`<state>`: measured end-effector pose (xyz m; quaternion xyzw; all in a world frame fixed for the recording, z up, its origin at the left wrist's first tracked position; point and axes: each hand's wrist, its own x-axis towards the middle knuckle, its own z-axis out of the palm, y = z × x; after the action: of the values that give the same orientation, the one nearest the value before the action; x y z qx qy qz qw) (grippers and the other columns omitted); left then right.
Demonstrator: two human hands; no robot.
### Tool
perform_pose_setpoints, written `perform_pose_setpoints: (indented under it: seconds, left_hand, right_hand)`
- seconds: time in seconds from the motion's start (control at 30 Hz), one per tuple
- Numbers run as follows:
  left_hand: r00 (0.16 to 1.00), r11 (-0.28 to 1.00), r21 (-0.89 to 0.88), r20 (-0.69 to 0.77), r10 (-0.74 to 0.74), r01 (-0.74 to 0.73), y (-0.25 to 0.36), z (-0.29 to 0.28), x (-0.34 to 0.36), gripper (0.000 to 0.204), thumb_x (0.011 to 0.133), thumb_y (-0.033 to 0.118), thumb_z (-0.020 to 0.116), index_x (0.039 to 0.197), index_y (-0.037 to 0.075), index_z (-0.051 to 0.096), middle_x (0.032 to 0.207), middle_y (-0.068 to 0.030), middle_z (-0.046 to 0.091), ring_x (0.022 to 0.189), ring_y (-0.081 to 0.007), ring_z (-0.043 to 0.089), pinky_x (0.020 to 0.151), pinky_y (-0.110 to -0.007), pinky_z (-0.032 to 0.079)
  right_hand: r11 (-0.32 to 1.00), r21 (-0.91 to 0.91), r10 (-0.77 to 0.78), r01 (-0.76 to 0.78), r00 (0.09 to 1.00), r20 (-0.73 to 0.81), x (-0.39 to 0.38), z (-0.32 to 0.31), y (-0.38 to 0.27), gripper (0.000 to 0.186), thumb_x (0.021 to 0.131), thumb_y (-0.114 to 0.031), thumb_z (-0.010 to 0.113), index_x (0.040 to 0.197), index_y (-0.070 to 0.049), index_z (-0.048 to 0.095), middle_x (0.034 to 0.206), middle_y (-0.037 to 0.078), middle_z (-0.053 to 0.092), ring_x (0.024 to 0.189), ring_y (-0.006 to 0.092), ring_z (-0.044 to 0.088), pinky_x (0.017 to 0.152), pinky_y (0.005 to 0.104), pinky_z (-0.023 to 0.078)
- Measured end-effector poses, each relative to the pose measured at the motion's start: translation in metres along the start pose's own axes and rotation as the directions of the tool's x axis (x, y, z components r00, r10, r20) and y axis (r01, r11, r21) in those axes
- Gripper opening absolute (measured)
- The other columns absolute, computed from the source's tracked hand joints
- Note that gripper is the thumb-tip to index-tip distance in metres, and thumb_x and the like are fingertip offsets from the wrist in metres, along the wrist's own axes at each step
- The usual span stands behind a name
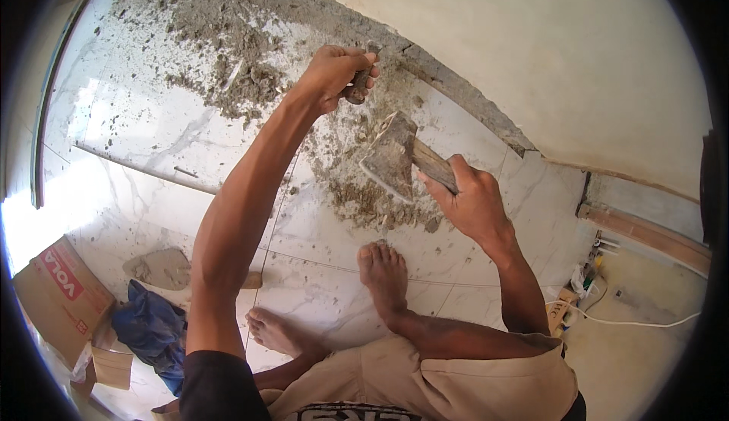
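My left hand (pixel 334 75) is closed around a short dark metal chisel (pixel 355 94). The chisel's far end meets the rough grey mortar strip (pixel 395 41) along the foot of the wall. Lower and to the right, my right hand (pixel 474 201) grips the wooden handle of a hatchet (pixel 393 155). Its worn, mortar-stained head hangs over crumbled debris, apart from the chisel. Broken grey mortar (pixel 228 56) lies spread over the marbled white tiles, thickest at the far left along the wall.
A trowel (pixel 158 269) lies on the floor at left, partly behind my left arm. Beyond it are a cardboard box (pixel 64 296) and blue cloth (pixel 152 326). A nail (pixel 184 172) rests on the tiles. My bare feet stand close by. At right runs a white cord (pixel 630 322).
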<state>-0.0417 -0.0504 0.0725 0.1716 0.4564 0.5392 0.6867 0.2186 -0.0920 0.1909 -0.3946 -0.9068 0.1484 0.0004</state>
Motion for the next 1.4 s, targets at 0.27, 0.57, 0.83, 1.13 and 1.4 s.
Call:
perform_pose_setpoints:
  seconds: [0.27, 0.57, 0.83, 1.13, 1.4]
  left_hand:
    - [0.991, 0.996, -0.018, 0.102, 0.086, -0.084, 0.009, 0.011, 0.002, 0.033, 0.096, 0.020, 0.063, 0.115, -0.007, 0.061, 0.082, -0.0062, 0.063, 0.065, -0.0121, 0.057, 0.051, -0.026, 0.042]
    - [0.989, 0.942, 0.303, 0.047, 0.139, -0.146, 0.019, 0.019, 0.010, 0.022, 0.096, 0.012, 0.061, 0.082, -0.003, 0.066, 0.067, -0.0092, 0.062, 0.053, -0.0126, 0.057, 0.040, -0.031, 0.044]
    - [0.977, 0.963, 0.183, 0.118, 0.176, -0.196, -0.014, 0.005, 0.013, 0.027, 0.098, 0.019, 0.061, 0.081, 0.000, 0.067, 0.060, -0.0062, 0.059, 0.049, -0.0106, 0.053, 0.041, -0.029, 0.040]
    - [0.983, 0.981, 0.149, 0.152, 0.104, -0.127, -0.008, 0.015, 0.019, 0.027, 0.096, 0.022, 0.064, 0.109, -0.002, 0.066, 0.080, -0.0038, 0.063, 0.065, -0.0125, 0.060, 0.045, -0.027, 0.043]
    - [0.980, 0.991, 0.091, 0.179, 0.082, -0.100, -0.002, 0.018, 0.018, 0.027, 0.097, 0.020, 0.063, 0.111, -0.002, 0.065, 0.081, -0.0052, 0.064, 0.063, -0.0130, 0.059, 0.046, -0.028, 0.043]
  right_hand:
    - [0.995, -0.010, 0.097, -0.096, 0.993, 0.066, 0.007, -0.005, -0.002, 0.043, 0.090, -0.036, 0.070, 0.081, 0.003, 0.053, 0.054, 0.021, 0.057, 0.049, 0.0363, 0.062, 0.043, 0.0413, 0.047]
    - [0.999, 0.006, 0.052, -0.052, 0.996, 0.075, 0.010, -0.002, -0.002, 0.041, 0.089, -0.033, 0.071, 0.080, 0.003, 0.054, 0.053, 0.021, 0.056, 0.046, 0.0344, 0.061, 0.042, 0.0392, 0.046]
    - [0.999, 0.005, -0.054, 0.054, 0.998, -0.018, 0.011, 0.002, 0.002, 0.038, 0.088, -0.031, 0.073, 0.080, 0.001, 0.053, 0.056, 0.018, 0.060, 0.048, 0.0324, 0.064, 0.041, 0.0373, 0.048]
    - [0.988, -0.070, -0.135, 0.136, 0.990, 0.032, 0.013, 0.013, 0.010, 0.039, 0.088, -0.035, 0.073, 0.082, -0.002, 0.053, 0.056, 0.017, 0.061, 0.049, 0.0317, 0.065, 0.042, 0.0377, 0.052]
    - [0.789, -0.329, -0.534, 0.520, 0.844, 0.054, 0.015, 0.014, -0.001, 0.035, 0.091, -0.035, 0.065, 0.083, -0.003, 0.052, 0.058, 0.006, 0.053, 0.046, 0.0198, 0.059, 0.041, 0.0337, 0.050]
